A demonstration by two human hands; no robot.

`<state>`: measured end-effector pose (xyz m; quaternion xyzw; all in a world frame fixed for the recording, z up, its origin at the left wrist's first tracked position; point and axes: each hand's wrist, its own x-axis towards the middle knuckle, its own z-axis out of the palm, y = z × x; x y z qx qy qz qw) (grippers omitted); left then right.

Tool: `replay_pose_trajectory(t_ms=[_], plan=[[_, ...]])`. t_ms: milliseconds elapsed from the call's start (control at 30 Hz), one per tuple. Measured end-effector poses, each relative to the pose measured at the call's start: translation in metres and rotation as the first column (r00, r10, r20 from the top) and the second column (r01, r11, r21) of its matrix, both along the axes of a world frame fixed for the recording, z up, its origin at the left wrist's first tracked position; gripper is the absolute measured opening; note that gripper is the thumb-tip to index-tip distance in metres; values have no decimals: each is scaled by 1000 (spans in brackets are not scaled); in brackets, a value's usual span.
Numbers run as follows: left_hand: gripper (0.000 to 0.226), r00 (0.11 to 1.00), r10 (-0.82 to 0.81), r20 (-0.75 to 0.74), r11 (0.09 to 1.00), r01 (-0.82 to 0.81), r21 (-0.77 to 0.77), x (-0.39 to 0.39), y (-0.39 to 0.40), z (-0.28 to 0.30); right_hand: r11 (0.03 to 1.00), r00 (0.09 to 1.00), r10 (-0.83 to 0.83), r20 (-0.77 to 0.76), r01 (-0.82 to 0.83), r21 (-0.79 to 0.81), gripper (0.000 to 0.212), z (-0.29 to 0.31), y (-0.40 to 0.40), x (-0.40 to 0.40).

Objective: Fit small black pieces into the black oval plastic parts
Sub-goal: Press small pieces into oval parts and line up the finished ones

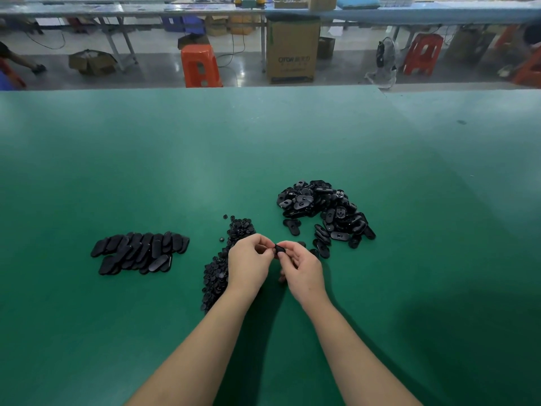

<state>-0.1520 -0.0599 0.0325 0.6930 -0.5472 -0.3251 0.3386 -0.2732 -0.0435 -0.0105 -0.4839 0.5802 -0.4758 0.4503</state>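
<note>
A green counter fills most of the view, its far edge running across the upper part of the picture. Beyond that edge stand a tall cardboard box, an orange stool left of it and a red stool to its right, with long tables behind.

On the counter, toward the right and about midway between near and far edges, lies a loose heap of black oval parts, tumbled at all angles. Toward the left, well apart from it, is a neater batch of oval parts, overlapped in rows. Between the two, a long drift of small black pieces runs from the middle of the counter back toward the near edge, partly hidden under the left wrist.

Both forearms reach in from the near edge and meet just beside the drift. The left hand has its fingers curled, thumb and forefinger tips brought together at the end of one black oval part. The right hand pinches that same part between thumb and forefinger, the other fingers loosely bent below. The part is held off the counter between the two hands. Whether the left fingers also hold a small piece cannot be told.
</note>
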Motion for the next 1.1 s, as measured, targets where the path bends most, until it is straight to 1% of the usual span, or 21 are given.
replay_pose_trajectory(t_ms=[67, 100, 167, 233, 300, 433, 500, 800, 967, 1100], plan=[[12, 1000, 5, 14, 1000, -5, -23, 2, -1, -1, 1000, 1000, 1, 16, -1, -4, 25, 0, 0, 0], [15, 1000, 1, 4, 1000, -1, -17, 3, -2, -1, 1000, 1000, -1, 21, 1, -6, 25, 1, 0, 0], [21, 998, -22, -59, 999, 24, 32, 6, -5, 0, 1000, 1000, -3, 17, 3, -15, 26, 2, 0, -1], [15, 992, -38, -119, 996, 48, 82, 9, -7, 0, 1000, 1000, 3, 11, -3, -19, 26, 2, 0, -2], [13, 986, -43, -160, 994, 59, 96, 11, -8, -1, 1000, 1000, 8, 13, -8, -17, 23, 3, 0, -2], [4, 981, -54, -185, 991, 75, 109, 12, -7, -1, 1000, 1000, 3, 3, -3, -16, 18, 4, 0, -4], [1, 984, -71, -163, 991, 88, 100, 10, -7, -1, 1000, 1000, -3, -9, 2, -11, 15, 5, 0, -4], [6, 995, -93, -27, 993, 95, 67, 1, -1, 4, 1000, 1000, -13, -3, 13, -2, 16, 4, 0, -4], [8, 997, -74, -10, 996, 75, 55, -2, 3, 1, 1000, 1000, -2, -18, 3, 1, 22, 5, 0, -3], [8, 997, -68, 28, 998, 67, 22, -4, 6, -1, 1000, 1000, -12, -4, 12, 3, 21, 3, 0, -4]])
